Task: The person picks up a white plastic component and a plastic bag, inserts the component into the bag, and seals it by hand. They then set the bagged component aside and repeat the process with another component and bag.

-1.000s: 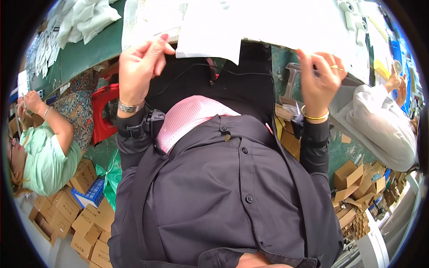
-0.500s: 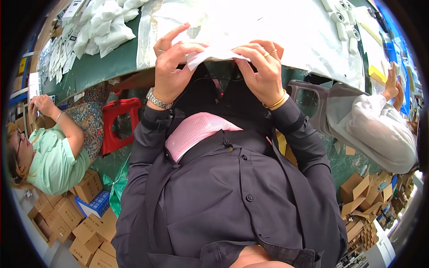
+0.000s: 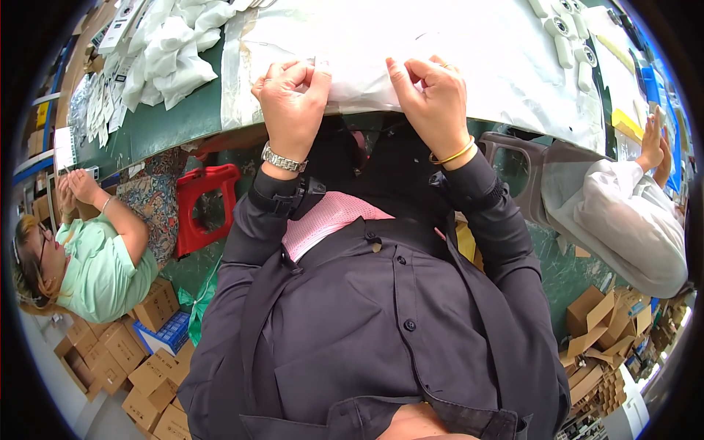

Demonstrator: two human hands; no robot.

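A thin, white, translucent sheet, perhaps a plastic bag (image 3: 359, 89), stretches between my two hands at the near edge of the white-covered table (image 3: 506, 73). My left hand (image 3: 295, 106), with a metal watch on its wrist, is closed on the sheet's left end, thumb upward. At the right end, my right hand (image 3: 435, 103) has its fingers curled in and thumb raised, gripping the sheet. The pale covering behind makes the sheet's far edge hard to make out.
A heap of white bags (image 3: 176, 55) and flat printed cards (image 3: 99, 103) lie on the table's left. White devices with round dark lenses (image 3: 563, 33) stand at the right. People sit on both sides. A red stool (image 3: 205, 209) and cardboard boxes (image 3: 117, 352) are on the floor.
My hands have rolled over, from fingertip pinches to curled grips with thumbs up. The white sheet, bunched up before, now lies more spread out between them.
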